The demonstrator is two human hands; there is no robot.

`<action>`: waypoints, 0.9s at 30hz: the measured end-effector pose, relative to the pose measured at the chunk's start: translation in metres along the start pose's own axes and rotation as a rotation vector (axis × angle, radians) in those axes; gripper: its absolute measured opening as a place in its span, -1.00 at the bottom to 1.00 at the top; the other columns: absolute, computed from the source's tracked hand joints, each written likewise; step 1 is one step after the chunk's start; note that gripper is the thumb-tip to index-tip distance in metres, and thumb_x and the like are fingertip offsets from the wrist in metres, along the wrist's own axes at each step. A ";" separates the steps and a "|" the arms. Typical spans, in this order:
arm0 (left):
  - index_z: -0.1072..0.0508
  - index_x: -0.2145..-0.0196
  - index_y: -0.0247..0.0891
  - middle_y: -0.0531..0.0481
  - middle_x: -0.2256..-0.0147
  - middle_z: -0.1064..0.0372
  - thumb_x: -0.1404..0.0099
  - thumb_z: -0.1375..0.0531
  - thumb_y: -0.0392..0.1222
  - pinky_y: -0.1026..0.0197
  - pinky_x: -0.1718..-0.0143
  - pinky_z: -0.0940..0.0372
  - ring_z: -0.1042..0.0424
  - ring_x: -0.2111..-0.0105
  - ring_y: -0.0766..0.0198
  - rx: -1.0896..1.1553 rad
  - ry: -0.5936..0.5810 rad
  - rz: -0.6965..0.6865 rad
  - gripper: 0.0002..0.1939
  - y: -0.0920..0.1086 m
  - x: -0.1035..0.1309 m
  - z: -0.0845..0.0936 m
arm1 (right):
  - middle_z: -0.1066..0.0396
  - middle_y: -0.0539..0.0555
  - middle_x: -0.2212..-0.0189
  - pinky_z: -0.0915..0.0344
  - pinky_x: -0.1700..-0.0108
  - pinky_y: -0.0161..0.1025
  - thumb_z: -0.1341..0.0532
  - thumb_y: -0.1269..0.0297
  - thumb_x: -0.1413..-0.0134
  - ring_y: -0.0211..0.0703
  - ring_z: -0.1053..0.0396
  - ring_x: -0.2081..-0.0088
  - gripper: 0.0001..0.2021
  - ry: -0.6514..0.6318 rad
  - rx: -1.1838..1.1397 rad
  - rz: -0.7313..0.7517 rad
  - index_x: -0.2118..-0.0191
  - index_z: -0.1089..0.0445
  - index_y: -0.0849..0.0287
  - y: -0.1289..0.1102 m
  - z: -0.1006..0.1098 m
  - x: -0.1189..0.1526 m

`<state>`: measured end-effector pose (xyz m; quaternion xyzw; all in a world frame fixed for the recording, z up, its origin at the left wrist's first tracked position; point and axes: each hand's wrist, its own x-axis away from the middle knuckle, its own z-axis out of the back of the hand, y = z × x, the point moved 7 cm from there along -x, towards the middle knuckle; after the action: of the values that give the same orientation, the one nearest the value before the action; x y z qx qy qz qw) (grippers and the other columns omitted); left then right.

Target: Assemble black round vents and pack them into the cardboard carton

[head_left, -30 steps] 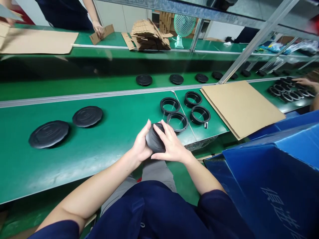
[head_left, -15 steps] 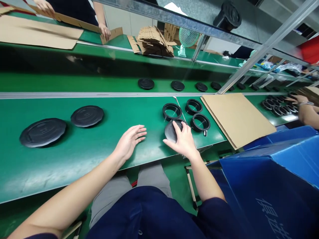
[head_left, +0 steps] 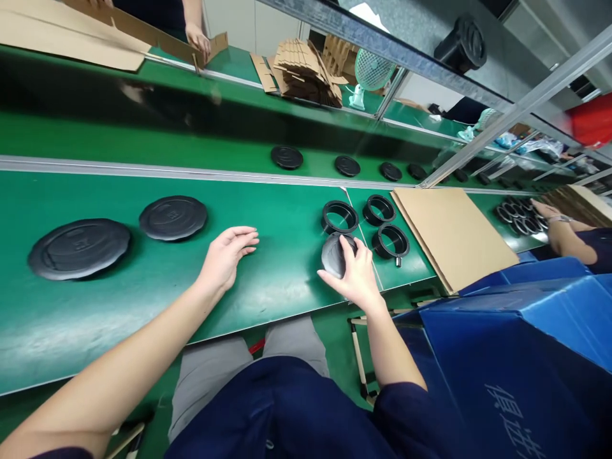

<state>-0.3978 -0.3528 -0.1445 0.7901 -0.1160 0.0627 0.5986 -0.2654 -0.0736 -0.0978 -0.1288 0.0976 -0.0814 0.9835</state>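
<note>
My right hand (head_left: 354,271) grips a small round black lid (head_left: 333,256) by its edge, tilted with its grey-looking face toward the left. Part of the lid hides behind the fingers, and I cannot tell whether a ring is joined to it. Just behind it lies a black ring (head_left: 329,224), with a second ring (head_left: 370,220) and a third ring (head_left: 381,250) to its right; the third has a small tab. Away to the left, my left hand (head_left: 224,258) hovers over the green table, fingers stretched out and holding nothing. Two larger black discs (head_left: 173,217) (head_left: 79,248) lie farther left.
Black discs (head_left: 287,157) are spaced along the green belt (head_left: 215,143) behind a metal rail. Cardboard sheets (head_left: 452,233) lie right of the rings, above a blue box (head_left: 502,344). A co-worker's arm (head_left: 564,233) reaches toward several rings at far right; another person's hand (head_left: 197,39) holds cardboard opposite.
My left hand has moved left, away from my right hand, and its fingers have drawn closer together. My right hand keeps hold of the lid, which now shows more of its face.
</note>
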 end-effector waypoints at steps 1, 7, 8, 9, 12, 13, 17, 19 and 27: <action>-0.57 0.27 -0.24 -0.07 0.24 -0.51 0.07 -0.48 -0.01 0.25 0.22 -0.33 -0.47 0.23 0.21 -0.009 0.003 -0.027 -0.59 0.001 -0.003 0.000 | 0.07 0.48 -0.32 -0.20 -0.22 0.38 -0.33 -0.30 -0.02 0.49 0.00 -0.29 0.03 -0.012 -0.013 0.034 -0.45 -0.05 0.21 -0.013 -0.003 0.000; -0.55 0.28 -0.24 -0.05 0.31 -0.47 0.02 -0.44 0.00 0.22 0.25 -0.32 -0.45 0.27 0.19 -0.062 0.096 -0.180 -0.62 0.004 -0.009 0.020 | -0.01 0.45 -0.31 -0.24 -0.23 0.33 -0.36 -0.29 0.02 0.43 -0.01 -0.30 0.01 -0.098 -0.069 0.239 -0.42 -0.13 0.21 -0.077 -0.027 -0.026; -0.54 0.28 -0.24 -0.05 0.31 -0.46 0.02 -0.44 0.00 0.22 0.26 -0.32 -0.45 0.28 0.19 -0.062 0.105 -0.191 -0.62 0.005 -0.010 0.024 | -0.02 0.46 -0.31 -0.22 -0.24 0.33 -0.36 -0.30 0.03 0.44 -0.01 -0.30 0.02 -0.105 -0.061 0.257 -0.42 -0.13 0.22 -0.083 -0.032 -0.030; -0.54 0.28 -0.24 -0.05 0.31 -0.46 0.01 -0.44 0.01 0.22 0.26 -0.32 -0.45 0.28 0.19 -0.063 0.109 -0.201 -0.62 0.005 -0.011 0.028 | -0.01 0.46 -0.32 -0.21 -0.25 0.34 -0.37 -0.31 0.04 0.45 -0.01 -0.31 0.04 -0.110 -0.045 0.261 -0.42 -0.12 0.22 -0.088 -0.038 -0.034; -0.55 0.27 -0.23 -0.05 0.32 -0.48 -0.04 -0.42 -0.01 0.22 0.25 -0.31 -0.46 0.28 0.20 -0.070 0.116 -0.226 -0.66 0.007 -0.014 0.033 | 0.10 0.49 -0.39 -0.11 -0.30 0.37 -0.34 -0.34 0.00 0.52 0.09 -0.38 0.08 -0.133 0.041 0.255 -0.46 -0.04 0.25 -0.095 -0.050 -0.041; -0.55 0.27 -0.23 -0.04 0.31 -0.48 -0.05 -0.41 -0.02 0.22 0.25 -0.31 -0.46 0.29 0.20 -0.070 0.115 -0.228 -0.67 0.008 -0.015 0.034 | 0.15 0.50 -0.42 -0.05 -0.32 0.40 -0.31 -0.36 -0.03 0.54 0.15 -0.40 0.08 -0.149 0.075 0.262 -0.47 -0.01 0.26 -0.097 -0.052 -0.043; -0.55 0.27 -0.24 -0.04 0.32 -0.48 -0.08 -0.39 -0.05 0.22 0.23 -0.29 -0.45 0.28 0.21 -0.062 0.086 -0.208 -0.71 0.006 -0.014 0.030 | 0.27 0.46 -0.47 0.19 -0.38 0.45 -0.06 -0.31 -0.29 0.45 0.32 -0.47 -0.06 -0.185 0.121 0.394 -0.49 0.07 0.34 -0.111 -0.038 -0.054; -0.55 0.27 -0.24 -0.05 0.32 -0.48 -0.08 -0.39 -0.06 0.21 0.21 -0.29 -0.45 0.28 0.21 -0.060 0.083 -0.198 -0.71 0.005 -0.013 0.029 | 0.26 0.38 -0.48 0.24 -0.42 0.38 0.07 -0.21 -0.40 0.31 0.37 -0.49 -0.17 -0.095 0.059 0.436 -0.50 0.15 0.32 -0.118 -0.020 -0.063; -0.56 0.15 -0.13 -0.11 0.13 -0.50 -0.31 -0.26 -0.09 0.03 -0.07 -0.31 -0.46 0.10 0.08 -0.310 0.163 -0.467 -0.82 0.025 0.010 0.029 | 0.23 0.30 -0.48 0.30 -0.48 0.23 0.10 0.03 -0.48 0.10 0.30 -0.50 -0.34 -0.228 -0.012 0.472 -0.49 0.08 0.36 -0.136 -0.065 -0.080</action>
<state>-0.3953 -0.3885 -0.1271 0.6868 0.1095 -0.0321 0.7178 -0.3755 -0.2040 -0.1090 -0.1165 0.0137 0.1658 0.9792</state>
